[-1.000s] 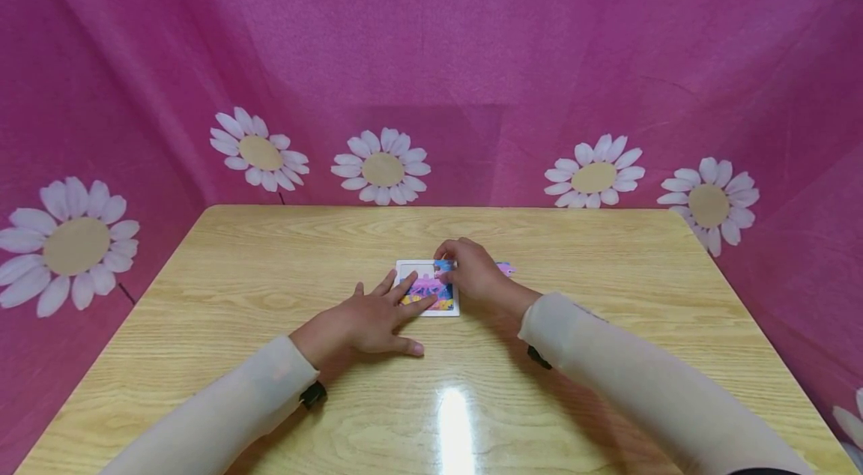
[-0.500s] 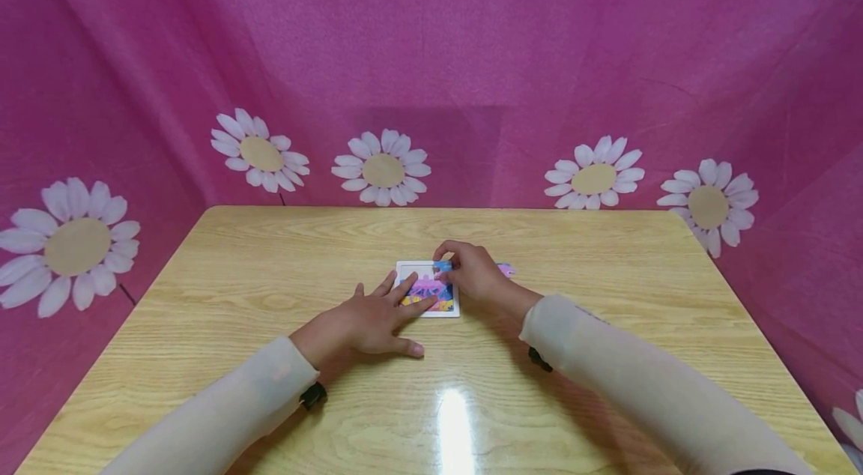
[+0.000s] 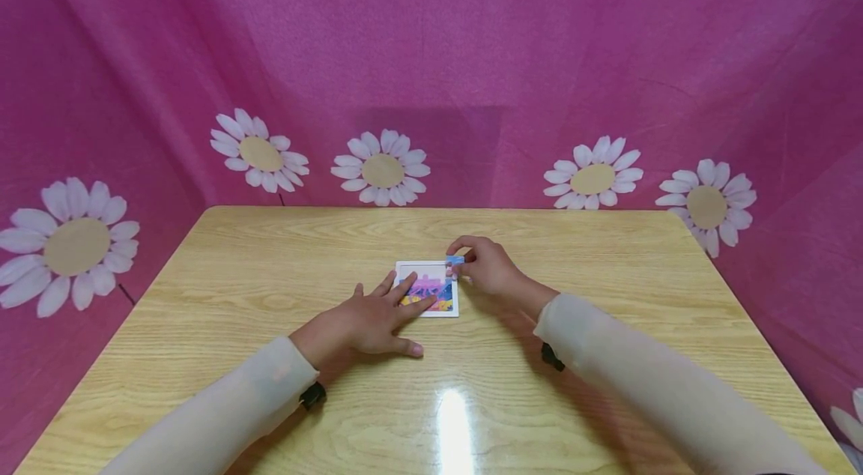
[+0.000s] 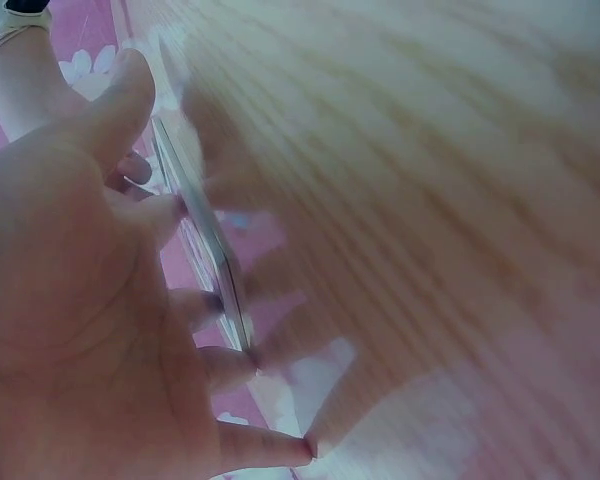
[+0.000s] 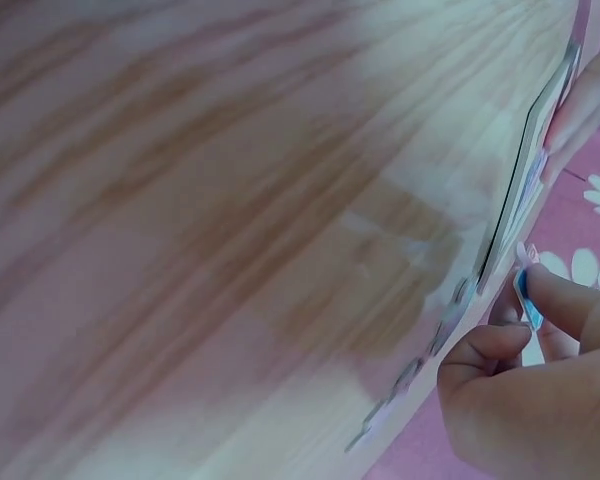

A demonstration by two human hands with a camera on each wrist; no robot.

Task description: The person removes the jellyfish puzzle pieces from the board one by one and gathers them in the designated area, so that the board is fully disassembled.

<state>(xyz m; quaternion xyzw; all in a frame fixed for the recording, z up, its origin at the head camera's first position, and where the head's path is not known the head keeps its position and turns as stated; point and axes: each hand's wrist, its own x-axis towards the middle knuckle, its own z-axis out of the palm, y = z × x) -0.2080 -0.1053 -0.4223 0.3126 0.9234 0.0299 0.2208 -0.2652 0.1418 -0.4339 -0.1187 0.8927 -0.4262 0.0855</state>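
A small jigsaw board with a white rim [image 3: 456, 304] lies on the table in the head view. Pink, blue and yellow pieces [image 3: 426, 286] fill its nearer part, while the farther part shows bare white. My left hand [image 3: 367, 319] rests on the board with fingers spread; the left wrist view shows the fingertips at the board's edge [image 4: 212, 240]. At the upper right corner, my right hand [image 3: 494, 266] pinches a light-blue puzzle piece [image 3: 455, 260] between thumb and fingers. The right wrist view shows this puzzle piece [image 5: 526, 290] tilted, next to the board's corner.
Loose puzzle pieces [image 5: 450, 318] lie on the table beside the board in the right wrist view; the right hand hides them in the head view. The wooden table [image 3: 297, 258] ends at a pink curtain [image 3: 465, 55] with printed daisies.
My right hand has moved a little to the right with the puzzle piece, from inside the board's upper right corner to over its rim. My left hand has stayed in place.
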